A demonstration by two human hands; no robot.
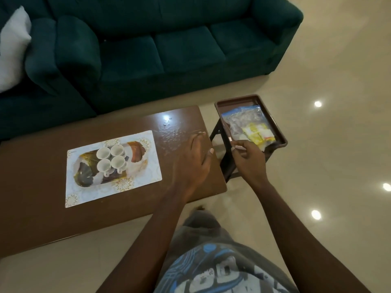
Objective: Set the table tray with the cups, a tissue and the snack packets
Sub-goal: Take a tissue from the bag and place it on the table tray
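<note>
Hovering right hand (pixel 248 160) — blurred-print snack packets (pixel 257 133)

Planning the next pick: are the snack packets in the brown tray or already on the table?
In the brown tray: the yellow packets lie in clear bags inside its rim, off the table.

Four small white cups (pixel 103 152) stand upright, mouths up, in a tight two-by-two square on the oval patterned tray (pixel 84 176), around its middle and nearer its far edge. The snack packets (pixel 257 134), yellow-and-white sachets among crumpled clear bags, lie heaped in a brown rectangular tray (pixel 232 104), mostly toward its near right corner.
</note>
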